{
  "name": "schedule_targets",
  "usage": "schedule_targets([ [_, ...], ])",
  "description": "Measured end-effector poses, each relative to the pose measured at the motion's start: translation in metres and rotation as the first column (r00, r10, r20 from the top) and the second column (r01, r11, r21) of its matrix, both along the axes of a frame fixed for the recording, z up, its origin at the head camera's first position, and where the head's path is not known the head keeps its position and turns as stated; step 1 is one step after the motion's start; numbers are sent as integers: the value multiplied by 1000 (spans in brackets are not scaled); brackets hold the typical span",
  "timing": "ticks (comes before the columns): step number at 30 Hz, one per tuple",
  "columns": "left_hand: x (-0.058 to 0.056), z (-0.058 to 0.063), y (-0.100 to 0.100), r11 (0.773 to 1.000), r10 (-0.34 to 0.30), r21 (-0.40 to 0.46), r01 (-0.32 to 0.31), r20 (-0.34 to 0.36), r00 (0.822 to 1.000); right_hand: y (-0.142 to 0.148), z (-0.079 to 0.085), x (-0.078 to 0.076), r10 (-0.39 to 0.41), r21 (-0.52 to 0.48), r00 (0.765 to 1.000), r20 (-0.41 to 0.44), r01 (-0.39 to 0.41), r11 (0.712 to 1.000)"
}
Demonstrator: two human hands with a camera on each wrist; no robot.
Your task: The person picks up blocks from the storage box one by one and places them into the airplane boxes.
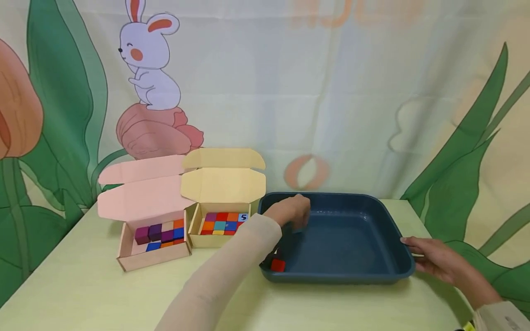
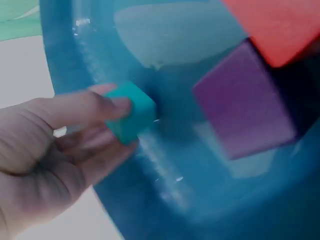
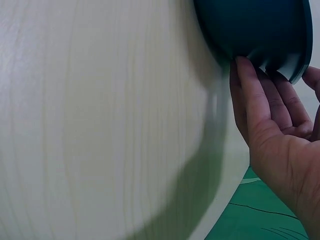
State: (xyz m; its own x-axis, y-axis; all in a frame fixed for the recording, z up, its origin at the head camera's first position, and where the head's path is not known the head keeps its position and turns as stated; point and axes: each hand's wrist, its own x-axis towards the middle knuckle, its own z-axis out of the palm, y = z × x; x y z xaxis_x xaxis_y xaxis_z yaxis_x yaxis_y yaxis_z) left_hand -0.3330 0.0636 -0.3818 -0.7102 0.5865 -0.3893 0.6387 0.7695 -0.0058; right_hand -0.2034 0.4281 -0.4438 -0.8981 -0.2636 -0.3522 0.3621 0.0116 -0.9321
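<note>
My left hand (image 1: 293, 210) is over the left part of a dark blue tray (image 1: 331, 277). Its thumb and fingers pinch a teal cube (image 2: 134, 111), seen clearly in the left wrist view. Close by in the tray are a purple cube (image 2: 245, 107) and a red cube (image 1: 278, 265), at the tray's near left corner. With thumb on top and fingers beneath, my right hand (image 1: 440, 259) grips the tray's right rim. The right wrist view shows those fingers (image 3: 255, 95) against the tray's outer wall.
Left of the tray, an open pink box (image 1: 155, 259) and an open yellow box (image 1: 207, 241) stand side by side, lids raised, with several coloured cubes inside. A printed cloth (image 1: 352, 92) hangs behind the pale table (image 1: 83, 285).
</note>
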Motion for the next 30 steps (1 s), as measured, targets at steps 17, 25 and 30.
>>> schedule_targets([
  [17,31,83,-133,903,-26,414,116,-217,976,-8,-7,-6,-6,-24,1000,8,6,1000],
  [25,54,89,-255,916,86,402,4,-206,975,-2,-5,-3,-19,-35,1000,2,19,999],
  [30,58,67,-308,934,158,341,-110,-117,981,2,-3,-1,-11,-53,1000,-2,11,999],
])
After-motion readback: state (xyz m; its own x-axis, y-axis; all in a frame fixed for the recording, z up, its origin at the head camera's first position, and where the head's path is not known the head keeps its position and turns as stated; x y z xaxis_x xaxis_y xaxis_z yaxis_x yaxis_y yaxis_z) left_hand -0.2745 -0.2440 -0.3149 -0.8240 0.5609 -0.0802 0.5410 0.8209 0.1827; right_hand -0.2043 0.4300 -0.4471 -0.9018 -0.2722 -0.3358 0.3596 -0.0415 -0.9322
